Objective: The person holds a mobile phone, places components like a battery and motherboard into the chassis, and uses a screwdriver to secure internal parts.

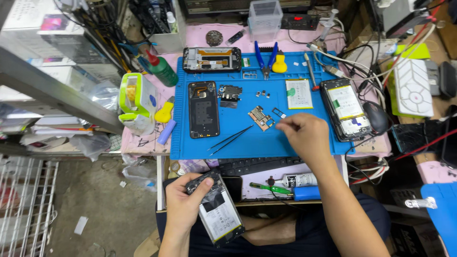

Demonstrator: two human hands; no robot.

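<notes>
Head view: left hand (183, 202) gripped opened phone (216, 209), battery side up, low centre over lap, tilted for inspection. Right hand (304, 135) hovered over blue mat (247, 143), fingertips pinched near small circuit board (261, 117); contents untellable. Tweezers (231, 139) lay centre.

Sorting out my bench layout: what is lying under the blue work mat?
A pink cloth shows beneath the blue work mat at its far, left and right edges. A black keyboard pokes out below its near edge. Whatever lies under the mat's middle is covered.
</notes>
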